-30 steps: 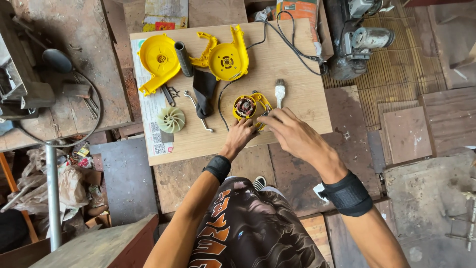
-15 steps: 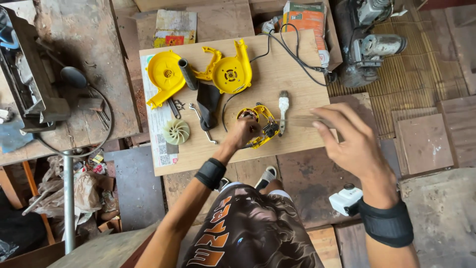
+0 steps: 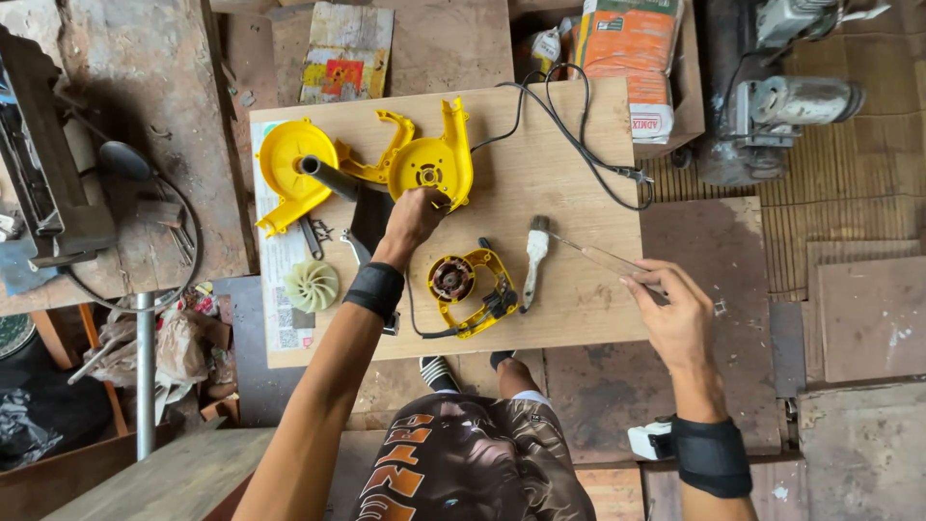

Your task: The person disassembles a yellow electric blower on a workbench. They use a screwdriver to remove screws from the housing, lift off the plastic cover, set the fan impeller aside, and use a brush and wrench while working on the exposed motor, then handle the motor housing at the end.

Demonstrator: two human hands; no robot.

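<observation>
I looked down on a big flat wooden board (image 3: 579,174). Its right half was mostly bare, with open room to move, and its near edge ran just in front of my knees. Past the right edge lay dark flat slabs on the floor. Beyond the far right corner stood a grey metal machine (image 3: 781,96) and an orange bag (image 3: 632,48).

On the far left of the board lay two round, smooth yellow plastic shells. The left shell (image 3: 285,164) had a black tube poking out of it. My left hand (image 3: 415,217) rested on the near edge of the right shell (image 3: 434,166), fingers curled down on it. Half a second ago this hand was nearer to me, down by the motor.

A thin black cord (image 3: 569,135) looped across the far side of the board. The small yellow frame with the round brown motor (image 3: 468,289) lay near the middle of the board, close to me, with no hand on it now.

My right hand (image 3: 680,318) was at the board's right edge, fingers pinched together on the thin handle of a paintbrush (image 3: 579,253). The white bristles pointed left, just beside the motor. Earlier the brush lay flat on the board.

A small pale fan wheel (image 3: 311,285) with many thin blades sat at the near left.
</observation>
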